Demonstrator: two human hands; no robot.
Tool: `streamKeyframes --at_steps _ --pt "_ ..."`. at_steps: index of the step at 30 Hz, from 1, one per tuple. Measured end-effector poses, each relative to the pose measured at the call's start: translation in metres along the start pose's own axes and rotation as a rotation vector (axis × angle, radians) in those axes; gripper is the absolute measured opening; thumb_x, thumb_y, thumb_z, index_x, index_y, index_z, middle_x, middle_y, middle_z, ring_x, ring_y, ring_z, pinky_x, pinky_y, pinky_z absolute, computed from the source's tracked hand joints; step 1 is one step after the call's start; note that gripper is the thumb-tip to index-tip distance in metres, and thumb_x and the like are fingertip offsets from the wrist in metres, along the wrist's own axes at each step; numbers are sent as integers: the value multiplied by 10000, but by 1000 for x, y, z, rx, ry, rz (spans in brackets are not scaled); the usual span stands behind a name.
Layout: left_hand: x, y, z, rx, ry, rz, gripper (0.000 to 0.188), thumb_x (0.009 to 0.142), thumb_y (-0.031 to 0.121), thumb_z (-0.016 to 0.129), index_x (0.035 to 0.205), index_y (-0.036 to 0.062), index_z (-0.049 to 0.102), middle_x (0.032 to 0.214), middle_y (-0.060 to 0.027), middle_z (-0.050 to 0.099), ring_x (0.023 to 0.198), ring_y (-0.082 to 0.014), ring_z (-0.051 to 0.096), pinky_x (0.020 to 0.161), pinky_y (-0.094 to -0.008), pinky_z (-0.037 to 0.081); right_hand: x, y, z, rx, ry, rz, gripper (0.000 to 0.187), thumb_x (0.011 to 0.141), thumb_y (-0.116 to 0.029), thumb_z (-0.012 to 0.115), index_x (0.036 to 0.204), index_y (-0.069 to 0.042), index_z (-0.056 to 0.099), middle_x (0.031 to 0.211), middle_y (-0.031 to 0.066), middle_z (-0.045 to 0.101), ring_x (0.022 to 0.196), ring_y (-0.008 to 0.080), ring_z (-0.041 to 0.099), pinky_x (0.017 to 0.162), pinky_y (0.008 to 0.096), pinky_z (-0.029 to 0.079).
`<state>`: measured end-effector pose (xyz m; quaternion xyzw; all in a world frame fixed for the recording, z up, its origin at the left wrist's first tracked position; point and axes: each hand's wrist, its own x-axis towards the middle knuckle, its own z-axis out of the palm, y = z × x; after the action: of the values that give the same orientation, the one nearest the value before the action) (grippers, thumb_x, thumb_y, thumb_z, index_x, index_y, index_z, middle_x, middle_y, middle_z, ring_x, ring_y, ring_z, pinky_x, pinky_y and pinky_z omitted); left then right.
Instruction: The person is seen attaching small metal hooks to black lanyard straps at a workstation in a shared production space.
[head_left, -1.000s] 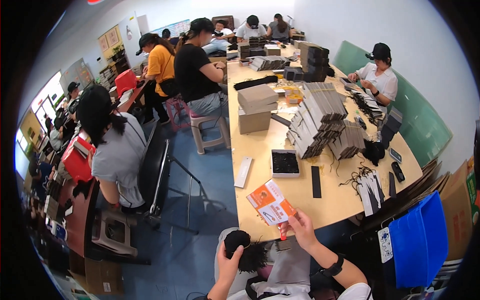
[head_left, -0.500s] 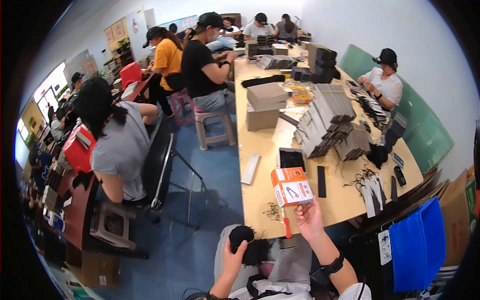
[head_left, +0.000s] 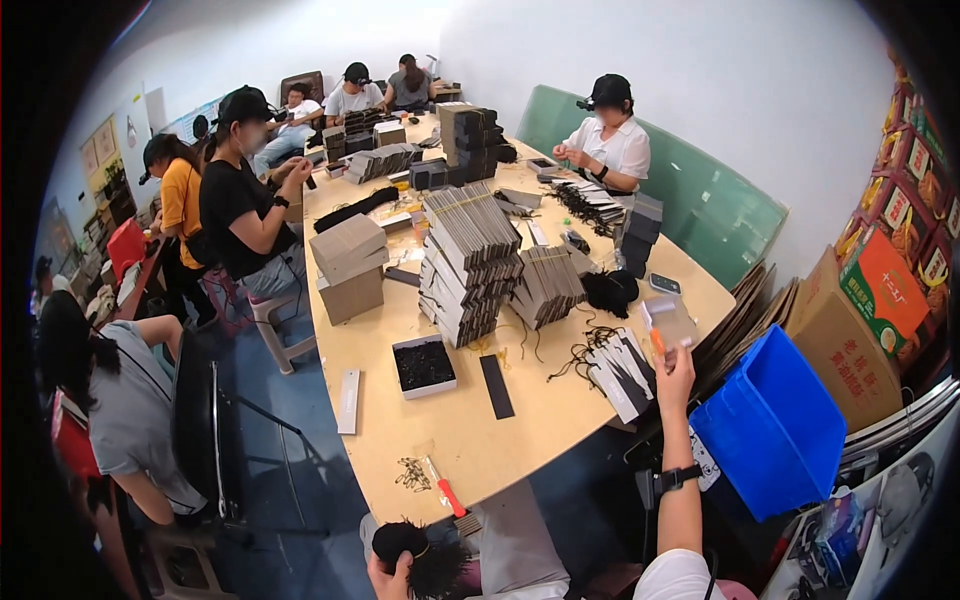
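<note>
In my left hand (head_left: 388, 578), low in the view over my lap, is a bundle of black cords (head_left: 432, 562) with frayed ends, the fingers wrapped round it. My right arm reaches out to the table's right side. There my right hand (head_left: 677, 370) grips a small orange-and-white cardboard box (head_left: 672, 322) by its near end; the box is blurred, and whether it touches the table I cannot tell. Just left of that hand lie black and white tags (head_left: 622, 372) with black strings. Near the table's front edge lies a red-handled tool (head_left: 449, 497) beside small dark loops (head_left: 412, 474).
Stacks of grey strips (head_left: 465, 265) stand mid-table, near cardboard boxes (head_left: 347, 290) and a white tray of black bits (head_left: 425, 367). A blue bin (head_left: 770, 430) stands right of my arm. Co-workers (head_left: 245, 190) sit around the table; a black chair (head_left: 195, 430) is at left.
My right hand has carried the orange-and-white box from in front of me to the table's right side. The view has turned right. My left hand still holds the cord bundle.
</note>
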<state>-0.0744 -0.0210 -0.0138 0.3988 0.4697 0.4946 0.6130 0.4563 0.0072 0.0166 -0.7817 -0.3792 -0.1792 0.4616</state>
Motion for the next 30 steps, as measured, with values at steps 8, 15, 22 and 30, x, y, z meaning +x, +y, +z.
streamKeyframes --at_steps 8,15,22,30 --pt "8 15 18 -124 -114 61 489 892 128 653 1308 8 427 1198 -89 565 1088 -179 556 947 -316 443 -40 -94 20 466 -325 -16 537 829 -39 645 1335 -56 464 1264 140 579 938 190 593 753 287 501" --pt "7 18 32 -159 -176 101 439 887 56 631 1268 8 417 1165 -98 563 1074 -155 549 928 -295 443 -177 -240 0 803 -1184 -237 476 818 -199 723 1218 1 559 1103 129 646 943 198 627 861 306 482" --pt "10 26 24 115 -127 166 343 875 90 663 1167 -24 524 1113 -77 589 1032 -141 558 901 -275 442 -219 -263 3 948 -1319 -36 556 765 -192 773 1207 30 518 1050 182 646 918 261 653 825 340 496" --pt "14 25 11 -113 -272 21 412 939 260 610 1231 -21 531 1128 -56 610 1016 -119 560 897 -272 443 -205 -245 5 616 -1245 -452 487 689 -207 745 1089 8 567 971 164 625 911 331 615 810 401 490"
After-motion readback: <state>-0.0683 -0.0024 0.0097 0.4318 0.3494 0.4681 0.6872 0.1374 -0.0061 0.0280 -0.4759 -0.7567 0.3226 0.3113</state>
